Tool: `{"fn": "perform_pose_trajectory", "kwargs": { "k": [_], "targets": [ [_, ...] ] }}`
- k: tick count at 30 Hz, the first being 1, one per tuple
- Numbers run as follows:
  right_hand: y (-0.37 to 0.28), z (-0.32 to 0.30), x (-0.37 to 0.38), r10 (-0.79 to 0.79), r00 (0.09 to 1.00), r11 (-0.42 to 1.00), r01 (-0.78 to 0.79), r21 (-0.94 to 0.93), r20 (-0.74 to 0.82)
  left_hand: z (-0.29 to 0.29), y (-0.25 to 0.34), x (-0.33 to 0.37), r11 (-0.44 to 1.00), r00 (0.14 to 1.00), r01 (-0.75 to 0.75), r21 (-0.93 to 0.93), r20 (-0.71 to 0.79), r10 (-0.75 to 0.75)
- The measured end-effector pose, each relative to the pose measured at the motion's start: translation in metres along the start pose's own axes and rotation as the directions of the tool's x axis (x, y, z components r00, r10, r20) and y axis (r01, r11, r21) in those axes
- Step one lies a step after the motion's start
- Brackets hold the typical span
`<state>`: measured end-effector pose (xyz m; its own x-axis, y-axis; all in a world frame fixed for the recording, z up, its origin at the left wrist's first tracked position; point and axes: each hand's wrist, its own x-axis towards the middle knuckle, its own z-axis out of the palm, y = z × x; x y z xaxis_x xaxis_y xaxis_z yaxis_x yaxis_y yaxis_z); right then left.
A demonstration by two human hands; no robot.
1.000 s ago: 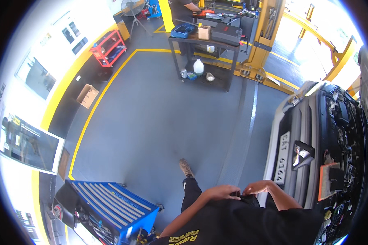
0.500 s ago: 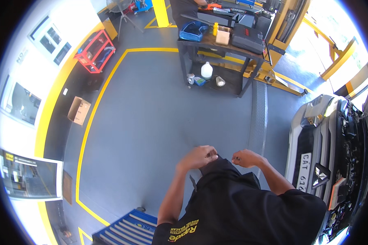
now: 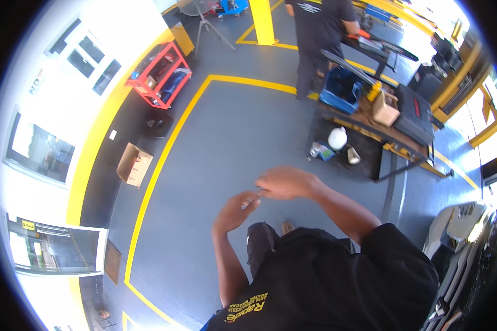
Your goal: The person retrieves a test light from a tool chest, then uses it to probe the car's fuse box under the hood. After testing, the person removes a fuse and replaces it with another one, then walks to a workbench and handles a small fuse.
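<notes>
Head view looking down: both hands are up in front of the black shirt (image 3: 326, 276), out over the grey floor (image 3: 215, 160). Left hand (image 3: 234, 209) has its fingers (image 3: 251, 199) loosely curled, half open, with nothing big enough to see in them. Right hand (image 3: 284, 182) is palm down, fingers bent and bunched, its tips touching the left fingertips right in the middle. Whether something tiny is pinched between them, I honestly can't tell.

Compared to half a second back, the hands were down by the shirt collar, close to the chest; now they're lifted out further and meeting over the floor. The view has swung too, so the table (image 3: 370, 118) sits closer on the right and another person (image 3: 320, 33) in dark clothes shows at the far end.

Counting: two hands, one cardboard box (image 3: 133, 164) on the floor left, one red rack (image 3: 160, 74) far left, one blue bin (image 3: 342, 91) on the table, one white jug (image 3: 337, 138) on its lower shelf, and one car front (image 3: 469, 254) near right.
</notes>
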<state>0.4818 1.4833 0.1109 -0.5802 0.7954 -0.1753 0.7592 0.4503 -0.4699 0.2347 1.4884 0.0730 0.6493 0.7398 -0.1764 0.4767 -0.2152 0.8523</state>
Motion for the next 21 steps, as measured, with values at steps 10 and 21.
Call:
{"fn": "perform_pose_trajectory", "kwargs": {
  "k": [10, 21],
  "targets": [
    [0.140, -0.123, 0.320, -0.136, 0.983, 0.987, 0.124, 0.103, 0.122, -0.250, -0.142, 0.226, 0.935, 0.923, 0.356, -0.010, -0.152, -0.353],
    [0.416, -0.262, 0.346, 0.500, 0.860, 0.813, -0.428, 0.395, -0.097, -0.402, -0.118, 0.672, 0.993, 0.995, -0.034, 0.116, 0.099, 0.023]
  ]
}}
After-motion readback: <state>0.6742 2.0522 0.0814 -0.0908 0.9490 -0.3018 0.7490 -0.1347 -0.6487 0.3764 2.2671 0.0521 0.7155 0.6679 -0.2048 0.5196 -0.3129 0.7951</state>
